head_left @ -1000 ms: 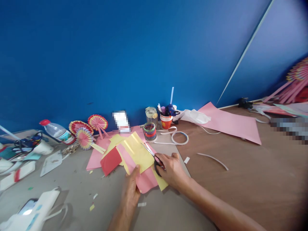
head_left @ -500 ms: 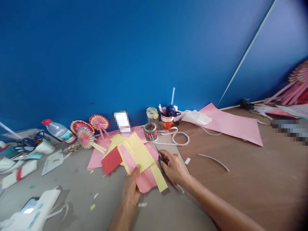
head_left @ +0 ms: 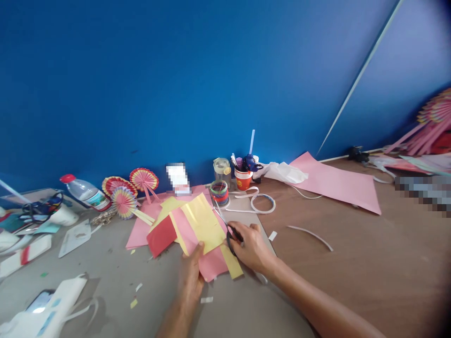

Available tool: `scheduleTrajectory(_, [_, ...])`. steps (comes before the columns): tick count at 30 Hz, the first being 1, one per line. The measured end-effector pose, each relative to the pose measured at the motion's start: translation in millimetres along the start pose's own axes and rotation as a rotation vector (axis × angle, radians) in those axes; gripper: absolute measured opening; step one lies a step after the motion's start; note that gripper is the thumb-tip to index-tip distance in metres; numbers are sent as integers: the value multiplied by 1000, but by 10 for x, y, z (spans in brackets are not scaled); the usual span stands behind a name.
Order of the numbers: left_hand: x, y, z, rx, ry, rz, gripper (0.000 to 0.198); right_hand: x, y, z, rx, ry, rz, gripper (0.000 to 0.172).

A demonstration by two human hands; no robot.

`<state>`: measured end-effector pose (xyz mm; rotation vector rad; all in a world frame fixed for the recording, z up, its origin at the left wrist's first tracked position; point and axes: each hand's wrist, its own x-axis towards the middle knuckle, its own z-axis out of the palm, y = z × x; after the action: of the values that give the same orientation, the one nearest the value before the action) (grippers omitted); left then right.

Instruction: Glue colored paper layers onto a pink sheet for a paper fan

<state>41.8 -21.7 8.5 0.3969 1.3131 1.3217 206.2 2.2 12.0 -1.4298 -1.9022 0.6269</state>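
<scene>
Near left, a white case (head_left: 72, 288) lay with a lit phone (head_left: 38, 300) on it. Beyond it, far left, a white cup (head_left: 65, 216) lay tipped, dark blue scissors handles (head_left: 38, 211) beside its mouth. Next right, a red-capped bottle (head_left: 86, 193) leaned over at a slant, then three pleated paper rosettes (head_left: 143, 180) grouped by the wall (head_left: 197, 94). Right of these, a red paper piece (head_left: 162, 236) overlapped the pink sheets (head_left: 136, 231).

Centre: the yellow and pink paper (head_left: 206, 223) lay in front of me, layered over other sheets. My left hand (head_left: 192, 272) pinched its near edge, thumb on top, fingers mostly hidden underneath. A narrow yellow strip (head_left: 232, 264) stuck out toward me at its near right. A white scrap (head_left: 207, 299) lay just right of my left wrist.

My right hand (head_left: 252, 246) was closed round the black handles of the scissors (head_left: 230, 234); blades pointed far and left, along the paper's right side. Whether they touched it, I could not tell. Past the tips: a jar of coloured rings (head_left: 220, 193), then a red cup of pens (head_left: 243, 180).

Right: a curved white strip (head_left: 312, 237) near, a large pink sheet (head_left: 340, 183) farther off.
</scene>
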Motion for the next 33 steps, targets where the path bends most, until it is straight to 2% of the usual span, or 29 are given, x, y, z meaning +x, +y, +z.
scheduleTrajectory(3, [-21, -6, 7, 27, -2, -20, 30, 4, 15, 21, -6, 4, -8, 33])
scheduleTrajectory(14, [-25, -98, 29, 27, -24, -54, 37, 35, 11, 12, -7, 17, 25, 24])
scheduleTrajectory(20, [-86, -65, 65, 23, -31, -54, 44, 47, -5, -9, 2, 9, 43, 21])
scheduleTrajectory(26, [-91, -63, 71, 35, -9, -51, 37, 57, -7, -25, 59, -16, 59, 21])
scheduleTrajectory(33, [-85, -78, 68, -1, -26, -63, 40, 65, -17, -26, 109, -27, 88, 20])
